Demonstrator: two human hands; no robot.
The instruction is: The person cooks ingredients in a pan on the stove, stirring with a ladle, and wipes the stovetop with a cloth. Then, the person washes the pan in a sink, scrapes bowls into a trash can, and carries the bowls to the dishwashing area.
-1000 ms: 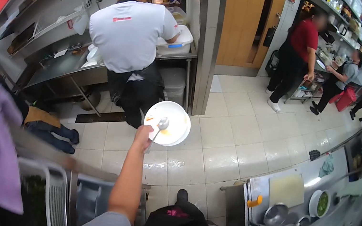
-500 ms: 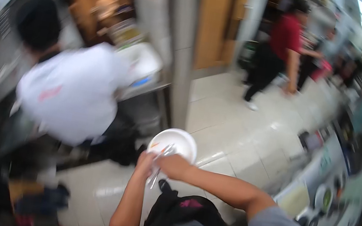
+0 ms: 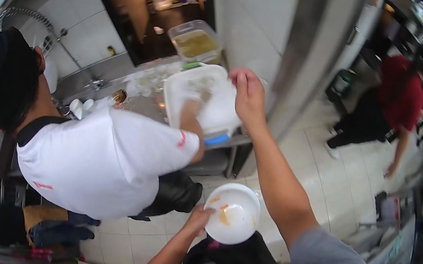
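My left hand [image 3: 198, 221] is closed on the rim of a white bowl [image 3: 240, 232], held low in front of my apron. Orange smears and a few scraps lie inside the bowl. My right hand [image 3: 249, 98] is stretched forward at the right edge of a white plastic tub [image 3: 177, 97]. Its fingers are pressed together, and whatever they may hold cannot be made out. Whitish, partly blurred contents fill the tub, where a co-worker's hand [image 3: 191, 110] reaches in.
A co-worker in a white shirt [image 3: 98, 163] stands close on the left at a metal counter. Behind the tub is a clear container [image 3: 197, 39] with yellowish contents. A person in a red shirt [image 3: 403, 89] walks at the right. Tiled floor [image 3: 324, 169] lies between.
My right hand has left the bowl and moved up and forward to the tub. The cutlery seen earlier over the bowl is no longer visible there. My view has turned left.
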